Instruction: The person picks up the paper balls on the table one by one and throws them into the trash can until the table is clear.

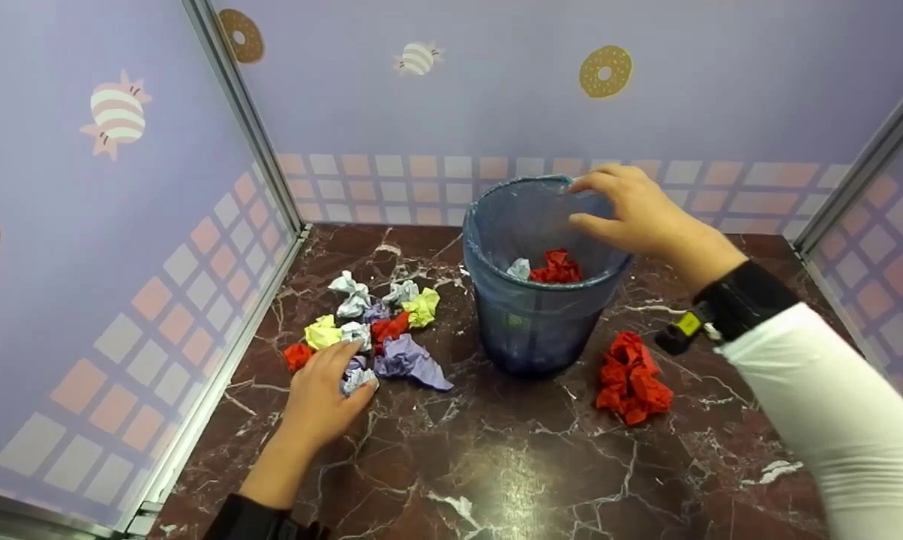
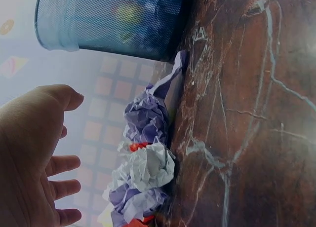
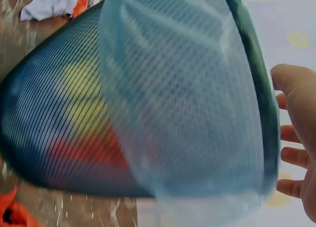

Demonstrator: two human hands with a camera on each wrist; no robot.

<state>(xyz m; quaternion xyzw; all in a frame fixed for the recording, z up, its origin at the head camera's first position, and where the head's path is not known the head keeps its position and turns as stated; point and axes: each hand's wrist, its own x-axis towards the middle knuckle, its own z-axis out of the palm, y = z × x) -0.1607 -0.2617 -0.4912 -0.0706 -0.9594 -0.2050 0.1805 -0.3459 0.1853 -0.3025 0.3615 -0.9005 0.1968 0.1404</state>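
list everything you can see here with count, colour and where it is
bin: one, blue mesh, back middle of the table
paper balls in bin: one red, one pale blue seen in the head view
paper ball pile: about ten; white, yellow, red, purple; left of the bin
red paper ball: one, right of the bin
table: one, dark brown marble
walls: three, lilac with sweets pattern
left hand: fingers spread over a pale ball at the pile's near edge
right hand: open above the bin rim

A blue mesh bin [image 3: 163, 103] fills the right wrist view, with red and yellow showing through its wall. The right hand [image 3: 298, 138] hovers by its rim, fingers spread. Red paper [image 3: 15, 212] lies at the bottom-left corner.
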